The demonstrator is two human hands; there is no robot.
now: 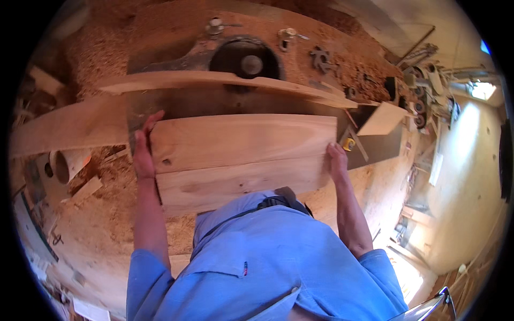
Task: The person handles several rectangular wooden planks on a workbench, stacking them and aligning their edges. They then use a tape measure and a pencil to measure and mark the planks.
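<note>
In front of my waist lies a wide pale wooden panel (241, 140), level over a dark metal machine table (383, 148). A lengthwise seam runs across it, and a dark knot shows near its left end. My left hand (143, 152) presses along the panel's left end, thumb and fingers apart. At the opposite end, my right hand (337, 160) grips the edge near the corner, its fingertips partly hidden. Beyond the panel, a long wooden fence board (187, 79) stands before a dark round opening with a metal spindle (251, 65).
Sawdust (107, 53) covers the back and left. Behind the fence sit clamp knobs (215, 27) and a toothed cutter head (323, 59). A yellow tape measure (349, 144) and a wood offcut (383, 119) lie at right. A pipe mouth (68, 165) shows at left.
</note>
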